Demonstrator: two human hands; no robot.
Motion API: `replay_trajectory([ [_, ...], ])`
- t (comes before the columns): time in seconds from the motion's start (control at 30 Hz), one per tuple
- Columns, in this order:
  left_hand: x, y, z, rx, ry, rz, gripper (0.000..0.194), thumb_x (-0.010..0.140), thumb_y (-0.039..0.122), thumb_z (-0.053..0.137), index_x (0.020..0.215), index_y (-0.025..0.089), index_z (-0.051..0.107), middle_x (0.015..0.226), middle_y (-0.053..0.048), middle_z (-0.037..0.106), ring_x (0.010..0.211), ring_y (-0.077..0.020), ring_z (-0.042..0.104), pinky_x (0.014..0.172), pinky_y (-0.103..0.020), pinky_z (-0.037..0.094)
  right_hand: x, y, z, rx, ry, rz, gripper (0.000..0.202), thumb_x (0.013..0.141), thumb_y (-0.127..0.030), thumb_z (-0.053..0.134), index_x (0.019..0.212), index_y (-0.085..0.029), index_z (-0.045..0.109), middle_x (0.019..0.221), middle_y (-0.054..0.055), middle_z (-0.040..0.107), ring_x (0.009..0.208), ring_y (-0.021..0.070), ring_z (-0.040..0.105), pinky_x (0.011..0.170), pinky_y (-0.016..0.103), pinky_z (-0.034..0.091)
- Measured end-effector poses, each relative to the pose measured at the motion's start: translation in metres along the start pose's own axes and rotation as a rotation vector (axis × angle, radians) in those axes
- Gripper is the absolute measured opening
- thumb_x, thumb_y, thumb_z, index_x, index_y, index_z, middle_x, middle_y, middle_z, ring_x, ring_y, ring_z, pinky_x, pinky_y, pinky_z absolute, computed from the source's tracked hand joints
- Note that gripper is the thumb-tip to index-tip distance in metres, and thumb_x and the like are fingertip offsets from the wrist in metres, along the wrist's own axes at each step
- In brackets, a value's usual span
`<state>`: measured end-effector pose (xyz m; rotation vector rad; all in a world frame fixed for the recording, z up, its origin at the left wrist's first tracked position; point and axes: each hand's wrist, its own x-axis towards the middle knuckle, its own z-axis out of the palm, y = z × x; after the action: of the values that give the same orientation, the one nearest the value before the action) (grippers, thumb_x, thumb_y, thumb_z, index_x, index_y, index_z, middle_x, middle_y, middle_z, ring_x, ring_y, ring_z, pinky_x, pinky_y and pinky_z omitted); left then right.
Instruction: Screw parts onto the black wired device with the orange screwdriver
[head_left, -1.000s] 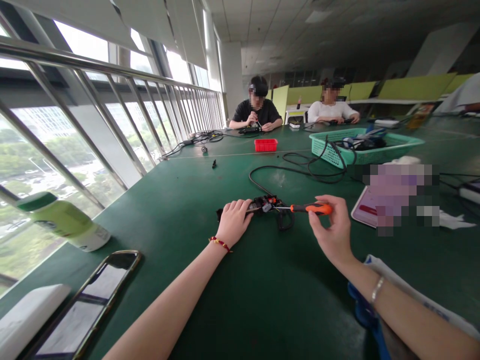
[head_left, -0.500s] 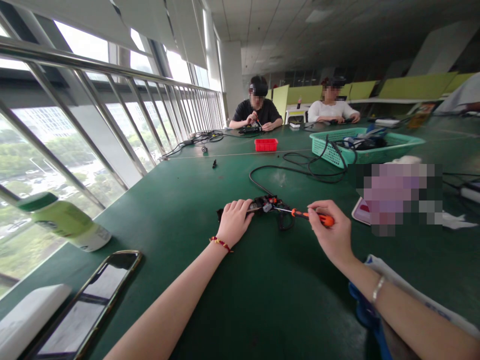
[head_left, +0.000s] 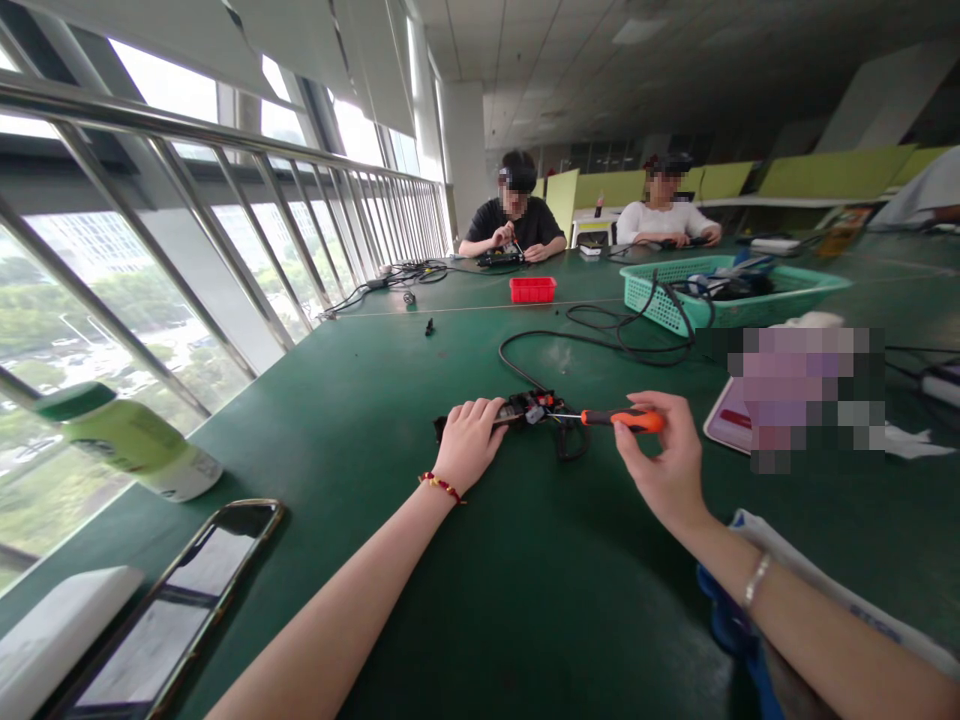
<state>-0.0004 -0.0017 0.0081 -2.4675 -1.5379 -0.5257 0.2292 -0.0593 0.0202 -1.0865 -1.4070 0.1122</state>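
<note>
Fingers wrapped over its left part, my left hand (head_left: 472,438) holds a dark corded device (head_left: 534,406) down on the green table. Its right part looks opened up, with red and grey small parts showing; their kind is too small to make out. A black cable runs from it toward the back. My right hand (head_left: 666,455) grips an orange and black screwdriver (head_left: 622,420) by the handle end, between thumb and fingers. The screwdriver lies nearly level, and its shaft tip reaches the device's right part. A black wire loop (head_left: 572,440) hangs beside that tip.
A turquoise basket (head_left: 652,300) with cables and tools stands back right, near a red tray (head_left: 532,290). A phone (head_left: 180,610), a white box (head_left: 64,630) and a green-capped bottle (head_left: 135,445) lie at left. Two people work across the table (head_left: 360,400).
The screwdriver's handle has risen slightly and turned, and my right thumb and fingers have shifted around it. My left hand and the device have stayed in place.
</note>
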Motion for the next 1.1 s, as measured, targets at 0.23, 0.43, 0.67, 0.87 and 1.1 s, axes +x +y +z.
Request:
replay_trajectory([
  [0.23,0.0001,0.0004,-0.0006,0.001,0.001,0.001,0.033,0.09,0.03,0.04,0.121,0.018,0.044,0.109,-0.006,0.057,0.097,-0.0214,0.05,0.086,-0.036,0.038,-0.001,0.0002,-0.0007,-0.018,-0.117,0.087,0.008,0.079,-0.027,0.057,0.083,-0.02,0.056,0.059,-0.004,0.05,0.049,0.0102,0.049,0.049,0.024,0.041],
  [0.43,0.0,0.0007,-0.0005,0.008,-0.003,0.005,0.033,0.09,0.03,0.04,0.121,0.019,0.044,0.11,-0.006,0.057,0.097,-0.0216,0.05,0.086,-0.037,0.038,-0.0001,0.0015,0.0008,-0.004,-0.001,-0.017,0.024,0.074,-0.023,0.06,0.097,-0.02,0.053,0.087,0.002,0.057,0.075,0.0146,0.059,0.069,0.029,0.048],
  [0.67,-0.0006,0.0004,0.0001,0.0,0.005,0.003,0.033,0.09,0.03,0.04,0.121,0.018,0.044,0.109,-0.006,0.057,0.097,-0.0215,0.05,0.086,-0.037,0.038,-0.001,0.0006,0.0004,-0.02,-0.042,0.021,0.019,0.075,-0.025,0.06,0.093,-0.02,0.054,0.074,-0.001,0.055,0.063,0.0125,0.056,0.06,0.025,0.047],
  [0.87,-0.0001,0.0,0.0003,0.004,0.005,0.003,0.033,0.09,0.03,0.04,0.121,0.019,0.044,0.109,-0.006,0.056,0.097,-0.0215,0.051,0.086,-0.036,0.038,-0.0005,0.001,0.0001,-0.018,-0.069,0.058,0.014,0.077,-0.027,0.058,0.089,-0.02,0.056,0.071,-0.001,0.056,0.061,0.0124,0.057,0.058,0.025,0.047],
  [1.1,-0.0004,0.0003,-0.0005,0.002,-0.002,0.004,0.033,0.09,0.03,0.04,0.122,0.019,0.043,0.109,-0.007,0.056,0.097,-0.0215,0.05,0.086,-0.037,0.038,-0.0007,0.0003,0.0002,-0.024,-0.011,-0.033,0.03,0.074,-0.025,0.061,0.103,-0.02,0.053,0.095,0.004,0.058,0.083,0.0167,0.059,0.075,0.032,0.05],
])
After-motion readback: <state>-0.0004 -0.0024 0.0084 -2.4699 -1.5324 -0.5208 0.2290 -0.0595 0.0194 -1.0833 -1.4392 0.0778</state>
